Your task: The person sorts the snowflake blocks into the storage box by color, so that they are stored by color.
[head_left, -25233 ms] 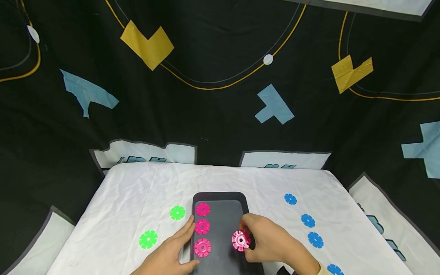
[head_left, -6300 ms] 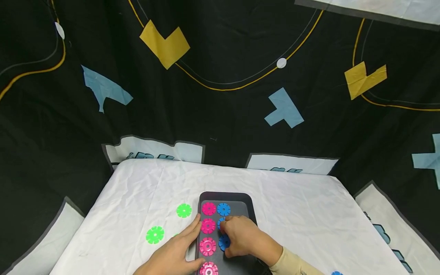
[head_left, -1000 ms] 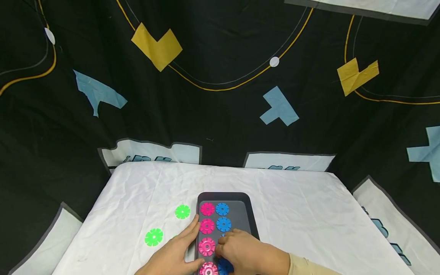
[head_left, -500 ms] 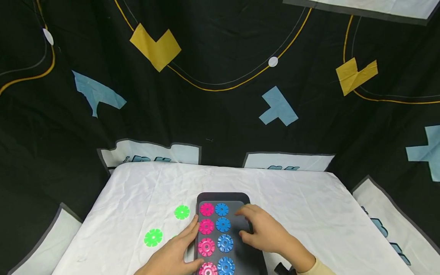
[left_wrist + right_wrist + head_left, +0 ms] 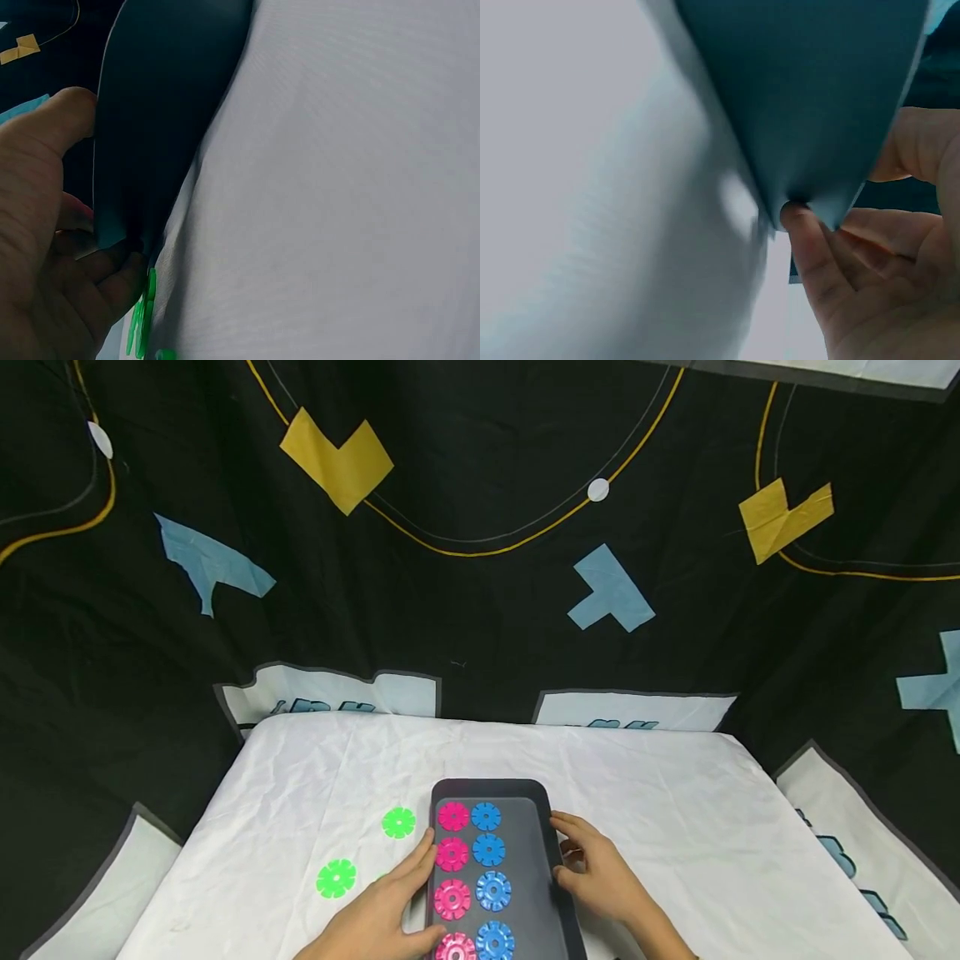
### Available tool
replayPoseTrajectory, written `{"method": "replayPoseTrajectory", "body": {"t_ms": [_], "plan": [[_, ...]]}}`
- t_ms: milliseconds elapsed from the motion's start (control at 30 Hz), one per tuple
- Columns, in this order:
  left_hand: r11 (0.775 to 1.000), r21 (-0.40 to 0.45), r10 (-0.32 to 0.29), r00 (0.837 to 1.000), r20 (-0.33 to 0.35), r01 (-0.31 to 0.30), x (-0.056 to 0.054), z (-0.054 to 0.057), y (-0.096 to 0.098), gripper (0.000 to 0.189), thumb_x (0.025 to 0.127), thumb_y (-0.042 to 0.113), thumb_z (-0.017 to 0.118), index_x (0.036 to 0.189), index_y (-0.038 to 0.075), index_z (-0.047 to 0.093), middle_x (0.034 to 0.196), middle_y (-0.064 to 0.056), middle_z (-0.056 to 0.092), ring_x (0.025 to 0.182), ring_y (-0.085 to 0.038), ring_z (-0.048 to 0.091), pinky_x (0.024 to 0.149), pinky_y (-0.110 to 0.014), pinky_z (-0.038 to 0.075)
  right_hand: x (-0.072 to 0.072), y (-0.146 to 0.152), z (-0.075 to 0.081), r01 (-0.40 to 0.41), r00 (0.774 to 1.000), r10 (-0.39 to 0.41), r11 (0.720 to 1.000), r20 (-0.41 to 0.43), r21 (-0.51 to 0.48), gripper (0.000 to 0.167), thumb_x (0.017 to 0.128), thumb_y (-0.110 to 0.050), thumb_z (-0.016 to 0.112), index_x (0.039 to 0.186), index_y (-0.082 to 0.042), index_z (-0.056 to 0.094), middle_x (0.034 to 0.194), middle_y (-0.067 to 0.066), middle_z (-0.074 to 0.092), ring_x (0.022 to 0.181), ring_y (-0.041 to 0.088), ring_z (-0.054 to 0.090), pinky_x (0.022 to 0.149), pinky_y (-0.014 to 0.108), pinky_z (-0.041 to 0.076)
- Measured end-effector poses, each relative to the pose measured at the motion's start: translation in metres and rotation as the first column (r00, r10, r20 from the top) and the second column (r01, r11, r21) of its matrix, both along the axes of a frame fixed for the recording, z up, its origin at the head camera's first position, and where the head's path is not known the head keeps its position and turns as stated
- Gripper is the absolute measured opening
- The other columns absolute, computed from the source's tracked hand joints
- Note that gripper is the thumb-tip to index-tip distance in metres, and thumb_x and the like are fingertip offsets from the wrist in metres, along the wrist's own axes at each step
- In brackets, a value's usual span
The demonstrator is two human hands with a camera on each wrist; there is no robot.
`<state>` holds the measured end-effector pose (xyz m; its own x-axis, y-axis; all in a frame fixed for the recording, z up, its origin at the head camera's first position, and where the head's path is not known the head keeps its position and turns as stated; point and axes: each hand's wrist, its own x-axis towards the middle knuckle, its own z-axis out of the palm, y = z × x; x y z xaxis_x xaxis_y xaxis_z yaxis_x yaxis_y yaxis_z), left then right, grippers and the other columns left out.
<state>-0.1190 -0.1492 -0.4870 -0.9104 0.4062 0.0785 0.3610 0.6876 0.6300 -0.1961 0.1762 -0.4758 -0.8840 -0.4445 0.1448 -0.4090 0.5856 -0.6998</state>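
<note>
A dark grey tray (image 5: 528, 893) lies on the white cloth. Inside it, notched pink plastic discs (image 5: 452, 854) form a left column. Notched blue discs (image 5: 489, 850) form a second column beside them. My left hand (image 5: 378, 910) holds the tray's left side, fingers along the outer wall and thumb at the rim. On the opposite side, my right hand (image 5: 600, 872) holds the right rim with fingertips and thumb. In the right wrist view, a fingertip (image 5: 799, 217) presses the tray's outer wall. The tray's near end falls outside the head view.
Green notched discs (image 5: 336, 878) lie on the cloth left of the tray, one partly hidden by my left hand. White cloth (image 5: 660, 810) covers the table. A black curtain (image 5: 465, 627) hangs behind it.
My right hand has left the lower blue discs and moved outward to the tray's right rim. Blue discs it covered now show. My left hand stays at the tray's left side.
</note>
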Motion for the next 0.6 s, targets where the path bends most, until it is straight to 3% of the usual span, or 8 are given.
{"method": "replayPoseTrajectory", "body": {"t_ms": [167, 433, 600], "plan": [[1.000, -0.002, -0.005, 1.000, -0.007, 0.005, -0.001, 0.000, 0.001, 0.096, 0.083, 0.053, 0.070, 0.153, 0.002, 0.026, 0.163, -0.005, 0.013, 0.142, -0.026, 0.027, 0.102, -0.045, 0.041, 0.002, 0.004, -0.008, 0.019, 1.000, -0.017, 0.996, 0.022, -0.091, 0.065, 0.078, 0.005, 0.064, 0.140, 0.003, 0.048, 0.147, 0.007, 0.044, 0.102, 0.020, 0.062, 0.085, 0.031, 0.052], [1.000, -0.031, -0.005, 1.000, -0.026, 0.005, -0.002, 0.003, 0.001, 0.095, 0.085, 0.058, 0.066, 0.152, 0.003, 0.029, 0.162, -0.003, 0.014, 0.141, -0.024, 0.031, 0.102, -0.043, 0.042, 0.002, 0.008, -0.013, 0.017, 1.000, -0.016, 0.993, 0.013, -0.120, 0.066, 0.077, 0.005, 0.064, 0.141, 0.002, 0.047, 0.149, 0.005, 0.043, 0.101, 0.019, 0.062, 0.085, 0.031, 0.052], [0.996, 0.003, 0.091, 0.990, -0.108, -0.091, -0.006, 0.008, -0.004, 0.083, 0.087, 0.048, 0.070, 0.149, 0.004, 0.038, 0.158, 0.000, 0.028, 0.136, -0.020, 0.039, 0.102, -0.044, 0.041, 0.001, 0.008, -0.015, 0.012, 1.000, -0.010, 0.993, 0.021, -0.117, 0.066, 0.078, 0.004, 0.063, 0.142, 0.001, 0.047, 0.149, 0.005, 0.042, 0.100, 0.017, 0.062, 0.085, 0.030, 0.051]]}}
